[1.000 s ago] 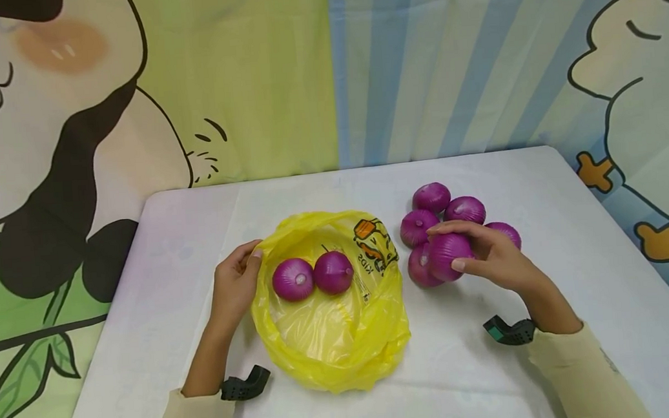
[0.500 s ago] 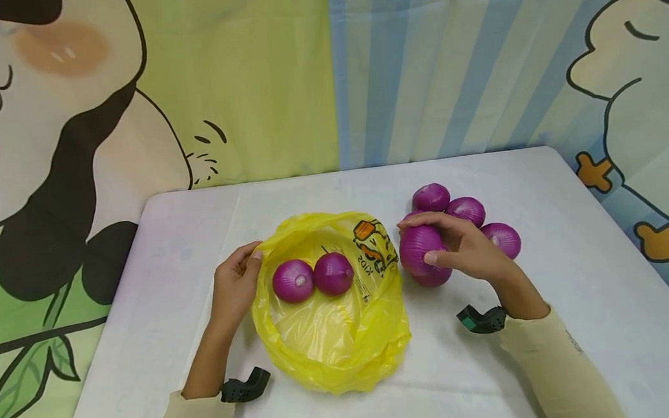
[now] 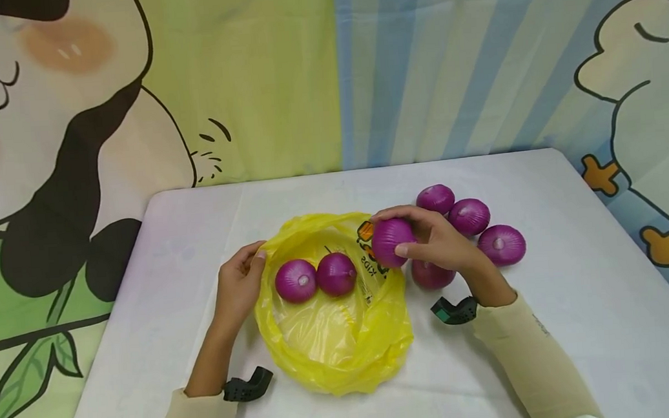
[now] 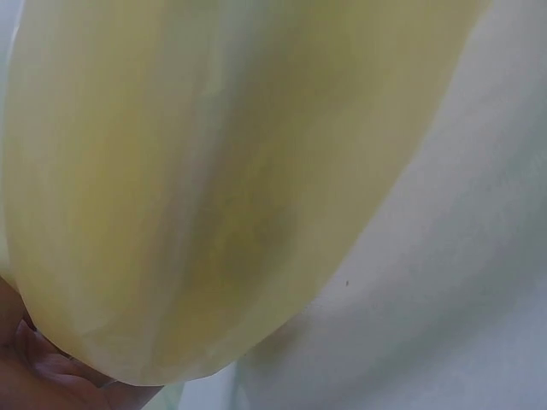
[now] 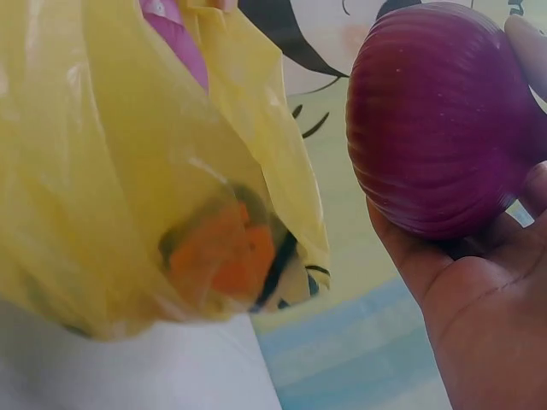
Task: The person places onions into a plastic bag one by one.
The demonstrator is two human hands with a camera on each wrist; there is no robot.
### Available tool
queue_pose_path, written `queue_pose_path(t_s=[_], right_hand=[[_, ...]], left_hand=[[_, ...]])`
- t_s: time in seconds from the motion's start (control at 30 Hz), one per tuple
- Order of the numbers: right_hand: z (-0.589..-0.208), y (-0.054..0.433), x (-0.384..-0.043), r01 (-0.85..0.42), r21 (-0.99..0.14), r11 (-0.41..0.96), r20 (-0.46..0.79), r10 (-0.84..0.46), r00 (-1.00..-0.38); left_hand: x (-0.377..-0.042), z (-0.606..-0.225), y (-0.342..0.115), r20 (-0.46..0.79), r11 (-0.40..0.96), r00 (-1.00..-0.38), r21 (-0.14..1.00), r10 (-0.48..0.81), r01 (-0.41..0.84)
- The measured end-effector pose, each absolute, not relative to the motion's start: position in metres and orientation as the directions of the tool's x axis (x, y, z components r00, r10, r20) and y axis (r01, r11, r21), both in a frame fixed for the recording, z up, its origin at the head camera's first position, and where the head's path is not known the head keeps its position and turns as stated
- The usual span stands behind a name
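A yellow plastic bag (image 3: 320,339) stands with its mouth spread wide on the table; two red onions (image 3: 295,281) lie side by side inside. My left hand (image 3: 239,283) pinches the bag's left rim between thumb and fingers. In the left wrist view the bag's wall (image 4: 214,213) fills most of the picture. My right hand (image 3: 441,240) grips another red onion (image 3: 392,242), which overlaps the bag's printed right rim in the head view. Seen from the right wrist, that held onion (image 5: 440,120) is beside the bag (image 5: 102,171), apart from it.
To the right of the bag several more red onions (image 3: 501,245) lie on the white-covered table (image 3: 195,219). One onion (image 3: 432,274) sits under the right hand, close to the bag. A cartoon-printed curtain (image 3: 273,77) hangs behind the table.
My right hand has moved left with its onion, from over the onion group to the bag's right rim. The left hand keeps its hold on the bag's edge.
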State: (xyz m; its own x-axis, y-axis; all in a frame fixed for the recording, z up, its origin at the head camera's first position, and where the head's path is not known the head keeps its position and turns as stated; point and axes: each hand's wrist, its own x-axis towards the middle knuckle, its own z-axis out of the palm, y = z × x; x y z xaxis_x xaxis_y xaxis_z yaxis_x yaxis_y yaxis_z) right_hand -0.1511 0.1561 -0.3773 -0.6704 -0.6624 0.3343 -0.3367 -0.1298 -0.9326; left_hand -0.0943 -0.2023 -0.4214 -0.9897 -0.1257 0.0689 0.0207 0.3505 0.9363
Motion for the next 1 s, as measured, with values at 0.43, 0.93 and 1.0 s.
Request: queue_pose_path(t_s=[0.43,0.93,1.0], right_hand=[[-0.38,0.135,-0.155,-0.283,-0.95,-0.13,0.295,-0.673,-0.679],[-0.372,0.109,-0.159,-0.243,-0.966,-0.09,0.234,-0.707,-0.667],[-0.373,0.105,-0.16,-0.227,-0.968,-0.106,0.232,-0.72,-0.654]], left_hand=[[-0.094,-0.42,-0.202,0.065,0.349,-0.992,0.937,-0.111,0.022],[-0.092,-0.419,-0.201,0.06,0.306,-0.993,0.951,-0.097,0.027],[-0.092,-0.418,-0.201,0.06,0.303,-0.994,0.952,-0.094,0.029]])
